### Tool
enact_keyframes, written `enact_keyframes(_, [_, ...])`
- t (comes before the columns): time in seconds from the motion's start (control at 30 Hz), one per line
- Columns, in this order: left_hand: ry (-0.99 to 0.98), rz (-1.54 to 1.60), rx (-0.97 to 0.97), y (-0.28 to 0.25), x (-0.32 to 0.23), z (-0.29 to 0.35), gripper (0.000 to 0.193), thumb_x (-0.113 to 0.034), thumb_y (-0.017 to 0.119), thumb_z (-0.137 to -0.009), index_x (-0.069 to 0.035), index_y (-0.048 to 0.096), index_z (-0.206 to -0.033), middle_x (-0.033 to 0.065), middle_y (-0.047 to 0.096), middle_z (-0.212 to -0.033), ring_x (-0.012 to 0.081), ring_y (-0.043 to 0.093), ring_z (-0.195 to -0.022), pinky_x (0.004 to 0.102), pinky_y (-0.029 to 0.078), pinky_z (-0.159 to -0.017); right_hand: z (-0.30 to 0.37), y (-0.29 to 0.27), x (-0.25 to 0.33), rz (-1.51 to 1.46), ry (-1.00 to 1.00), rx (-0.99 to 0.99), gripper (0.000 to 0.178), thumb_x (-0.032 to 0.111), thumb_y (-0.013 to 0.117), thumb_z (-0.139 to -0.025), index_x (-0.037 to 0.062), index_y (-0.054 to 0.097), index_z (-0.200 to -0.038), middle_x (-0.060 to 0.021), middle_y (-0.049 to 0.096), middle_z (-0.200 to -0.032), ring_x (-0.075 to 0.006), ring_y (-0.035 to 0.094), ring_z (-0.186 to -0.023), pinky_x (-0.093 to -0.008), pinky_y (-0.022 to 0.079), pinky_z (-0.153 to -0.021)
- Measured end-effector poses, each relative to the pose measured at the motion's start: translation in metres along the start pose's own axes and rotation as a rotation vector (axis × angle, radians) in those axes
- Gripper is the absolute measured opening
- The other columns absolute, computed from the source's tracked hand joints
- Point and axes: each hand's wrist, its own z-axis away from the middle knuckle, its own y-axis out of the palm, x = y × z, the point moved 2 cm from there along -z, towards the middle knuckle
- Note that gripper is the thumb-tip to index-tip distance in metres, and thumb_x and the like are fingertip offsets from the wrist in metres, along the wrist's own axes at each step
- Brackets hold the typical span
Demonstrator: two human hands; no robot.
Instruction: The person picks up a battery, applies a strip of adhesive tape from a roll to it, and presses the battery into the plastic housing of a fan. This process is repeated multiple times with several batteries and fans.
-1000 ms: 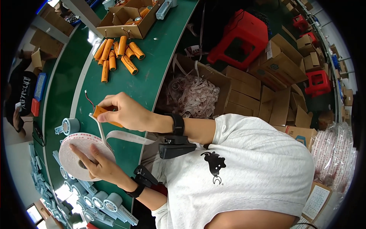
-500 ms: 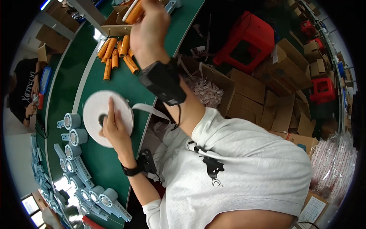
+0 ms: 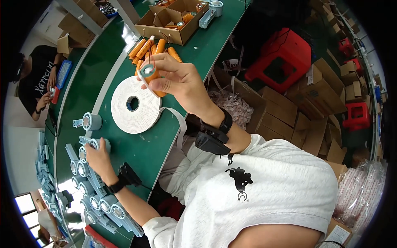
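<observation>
Drawn back from the far carton (image 3: 163,34) with the right hand (image 3: 180,80), pinching an orange cell (image 3: 151,75) near the right edge of the tape roll (image 3: 122,109). Shifted left off the roll with the left hand (image 3: 99,159) to a blue fan (image 3: 108,144); cannot tell whether gripping. For the cell, probably rigid, dense, slick-skinned; best held around the barrel, clear of the wired end.

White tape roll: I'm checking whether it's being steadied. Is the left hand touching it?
Apart. The head view shows green tabletop between the left hand and the white tape roll.
</observation>
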Motion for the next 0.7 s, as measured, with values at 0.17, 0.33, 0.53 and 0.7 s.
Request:
enact_keyframes(0.17, [0.215,0.267,0.314,-0.066,-0.007,0.071,0.047,-0.003,0.057,-0.067,-0.002,0.043,-0.112,0.0159,0.053,-0.106,0.0326,0.052,-0.101,0.0378,0.041,-0.084,0.017,0.014,0.013,0.284,0.159,0.58,0.023,0.012,0.062,-0.078,-0.0048,0.061,-0.092,-0.0143,0.048,-0.117,-0.0222,0.059,-0.09,-0.0284,0.047,-0.077])
enact_keyframes(0.33, [0.642,0.16,0.428,-0.064,-0.018,0.088,0.055,0.015,0.053,-0.06,-0.004,0.044,-0.11,0.012,0.049,-0.113,0.0341,0.042,-0.113,0.0416,0.034,-0.094,0.062,0.045,-0.031,0.588,0.535,1.352,0.015,0.008,0.062,-0.071,-0.0057,0.059,-0.077,-0.0153,0.055,-0.108,-0.0306,0.059,-0.083,-0.0337,0.047,-0.068])
enact_keyframes(0.53, [0.816,0.031,0.223,-0.037,-0.009,0.097,0.042,0.011,0.058,-0.062,-0.008,0.051,-0.099,0.0097,0.046,-0.121,0.0357,0.033,-0.122,0.047,0.027,-0.1,0.084,0.05,-0.012,0.619,0.585,1.15,0.012,0.004,0.06,-0.07,-0.0066,0.056,-0.072,-0.0148,0.058,-0.091,-0.0317,0.06,-0.072,-0.0374,0.046,-0.061])
enact_keyframes(0.7, [0.787,0.225,0.166,-0.03,-0.006,0.098,0.03,0.006,0.063,-0.063,-0.008,0.055,-0.089,0.0074,0.046,-0.122,0.0352,0.031,-0.123,0.0471,0.026,-0.1,0.095,0.055,-0.017,0.737,0.459,1.067,0.012,0.006,0.06,-0.069,-0.0058,0.057,-0.072,-0.015,0.059,-0.072,-0.0318,0.059,-0.066,-0.0367,0.047,-0.061])
